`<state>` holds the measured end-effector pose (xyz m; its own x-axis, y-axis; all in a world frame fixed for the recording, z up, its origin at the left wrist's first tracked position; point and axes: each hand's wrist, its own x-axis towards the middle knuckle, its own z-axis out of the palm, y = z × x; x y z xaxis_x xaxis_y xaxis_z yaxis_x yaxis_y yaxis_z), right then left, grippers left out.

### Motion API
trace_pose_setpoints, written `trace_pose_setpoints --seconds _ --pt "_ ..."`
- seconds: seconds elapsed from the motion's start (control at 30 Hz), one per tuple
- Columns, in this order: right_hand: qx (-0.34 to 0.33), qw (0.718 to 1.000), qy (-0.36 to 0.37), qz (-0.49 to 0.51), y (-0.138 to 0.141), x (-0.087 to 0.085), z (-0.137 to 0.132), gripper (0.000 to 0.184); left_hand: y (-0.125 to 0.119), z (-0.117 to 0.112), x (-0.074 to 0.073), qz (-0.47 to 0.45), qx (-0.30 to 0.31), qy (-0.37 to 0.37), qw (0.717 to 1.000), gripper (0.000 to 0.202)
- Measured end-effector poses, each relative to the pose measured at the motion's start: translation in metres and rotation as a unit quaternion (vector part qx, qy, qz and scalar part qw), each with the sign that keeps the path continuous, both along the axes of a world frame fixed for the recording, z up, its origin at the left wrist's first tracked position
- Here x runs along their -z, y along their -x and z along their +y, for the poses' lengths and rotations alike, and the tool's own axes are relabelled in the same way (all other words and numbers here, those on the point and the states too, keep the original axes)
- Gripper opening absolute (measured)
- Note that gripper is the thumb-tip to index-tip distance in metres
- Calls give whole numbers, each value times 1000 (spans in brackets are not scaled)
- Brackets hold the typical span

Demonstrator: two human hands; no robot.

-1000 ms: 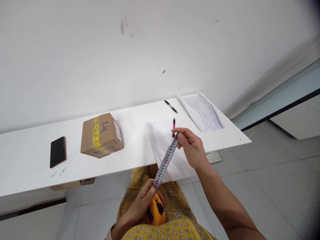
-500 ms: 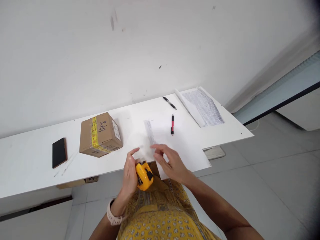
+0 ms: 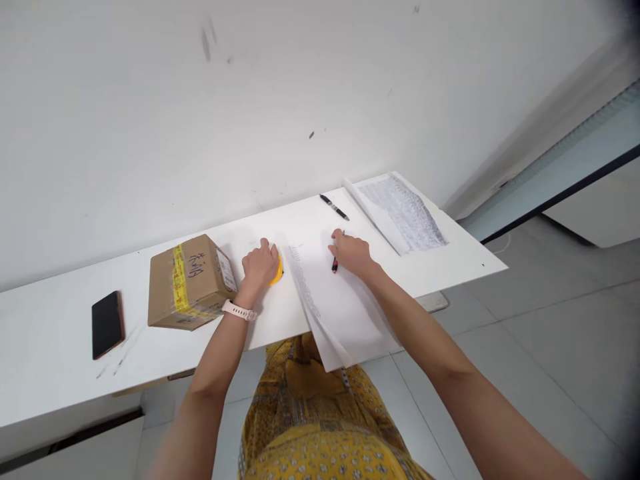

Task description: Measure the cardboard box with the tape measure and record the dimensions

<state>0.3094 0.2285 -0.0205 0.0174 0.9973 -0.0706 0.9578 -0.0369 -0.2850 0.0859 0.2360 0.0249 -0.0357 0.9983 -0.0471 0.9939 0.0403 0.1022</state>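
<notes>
From afar, my right hand pinched the red-black pen over paper; my left hand covered the yellow tape measure, grip unclear, carton crowding its wristband.

Cannot fully see tape measure under left hand or red pen under right hand, nor read writing on paper.

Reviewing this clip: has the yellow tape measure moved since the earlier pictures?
Yes, forward: the tape measure, earlier short of the table's front edge, is now past it, right of the cardboard box and partly hidden by the left hand.
</notes>
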Motion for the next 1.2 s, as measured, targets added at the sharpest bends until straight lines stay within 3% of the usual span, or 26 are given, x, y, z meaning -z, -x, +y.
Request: trace_pose_setpoints --seconds 0.13,0.23,0.3,0.4,0.43,0.5,0.63,0.7,0.83,1.03,1.13,1.2 --pt "-2 1000 -5 14 -7 -1 -1 33 11 17 11 -4 -6 -6 1000 33" --pt "14 982 -27 187 -15 -8 4 29 13 17 12 -17 14 -54 998 31" --pt "22 919 -34 393 -17 -16 9 26 7 12 14 -34 63 -93 993 30" --pt "-9 788 -37 614 -10 -27 18 25 -10 -1 25 -69 178 -115 975 30" --pt "-25 763 -43 644 -5 -29 22 29 -16 -6 31 -80 221 -112 965 29" --pt "-42 742 -67 666 9 -28 29 37 -25 -15 47 -89 296 -99 946 35" --pt "30 746 -144 650 41 -11 38 35 -23 -28 75 -64 358 -73 929 76" --pt "64 753 -151 638 51 0 40 38 -18 -30 82 -55 359 -70 929 82" --pt "57 765 -96 634 58 16 40 42 -14 -29 83 -57 356 -75 930 84" --pt "31 821 -95 562 55 26 40 36 -15 -27 87 -71 346 -90 931 80" --pt "19 829 -79 552 55 29 40 23 -16 -27 90 -82 340 -100 931 74" --pt "26 830 -71 552 56 30 40 24 -16 -27 91 -88 336 -102 932 71"
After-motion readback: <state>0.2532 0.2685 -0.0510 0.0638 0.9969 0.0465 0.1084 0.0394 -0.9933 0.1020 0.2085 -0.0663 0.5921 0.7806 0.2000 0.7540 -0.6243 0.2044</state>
